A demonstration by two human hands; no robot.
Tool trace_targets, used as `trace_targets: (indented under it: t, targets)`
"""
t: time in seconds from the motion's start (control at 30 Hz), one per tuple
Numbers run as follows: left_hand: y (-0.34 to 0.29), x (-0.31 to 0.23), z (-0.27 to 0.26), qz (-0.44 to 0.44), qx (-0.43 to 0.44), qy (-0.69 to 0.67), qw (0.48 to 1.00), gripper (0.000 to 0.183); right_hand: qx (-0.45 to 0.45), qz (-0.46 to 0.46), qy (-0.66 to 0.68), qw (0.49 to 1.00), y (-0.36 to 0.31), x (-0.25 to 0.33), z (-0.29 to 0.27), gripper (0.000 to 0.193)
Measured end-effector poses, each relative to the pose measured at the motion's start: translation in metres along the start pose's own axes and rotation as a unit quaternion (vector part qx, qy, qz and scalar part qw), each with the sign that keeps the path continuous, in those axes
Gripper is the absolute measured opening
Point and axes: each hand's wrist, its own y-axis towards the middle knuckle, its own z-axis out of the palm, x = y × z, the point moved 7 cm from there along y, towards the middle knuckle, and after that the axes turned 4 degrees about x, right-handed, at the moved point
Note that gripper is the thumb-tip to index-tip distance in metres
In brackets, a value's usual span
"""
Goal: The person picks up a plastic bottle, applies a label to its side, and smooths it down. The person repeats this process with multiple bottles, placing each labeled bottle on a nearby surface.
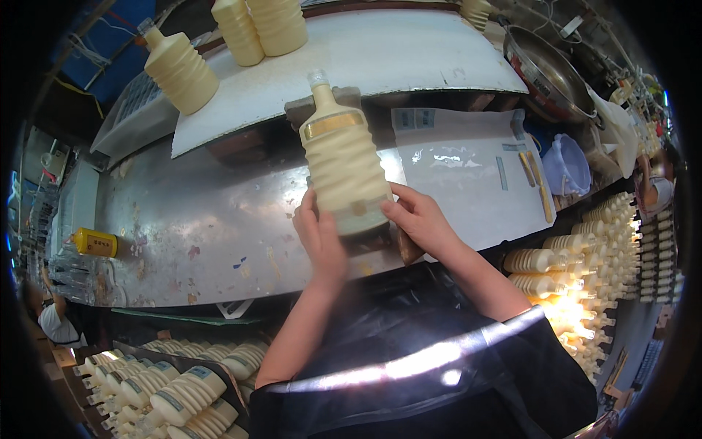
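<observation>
Item: one cream bottle, rippled body, clear neck, gold band at the shoulder, greyish patch low on the near face.

Location: over the middle of the metal table, neck to the far side, base toward the person; whether it rests on the dark block behind its shoulder I cannot tell from where I stand.

Hold: left hand, at the left side of the base, fingers close together and bent against the wall; right hand, at the right side, thumb on the near face, index finger along the edge. The bottle is pinched between the two; fingers underneath are out of my sight.

Handling, by my estimate: the clear neck suggests coated glass, so stiff, moderately heavy, breakable if knocked. The coat looks smooth and may slip or mark; the ripples should give purchase. Best hold: both sides of the lower body, clear of band and patch; neck for steadying only.

Adjacent: white sheet with strips, right; yellow container, left; similar bottles, far left.
</observation>
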Motion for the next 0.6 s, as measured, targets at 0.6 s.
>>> trace_targets:
  t: [0.6]
  targets:
    - [-0.005, -0.011, -0.011, 0.097, 0.060, 0.103, 0.988, 0.083, -0.140, -0.451, -0.446, 0.761, -0.058, 0.116, 0.028, 0.030]
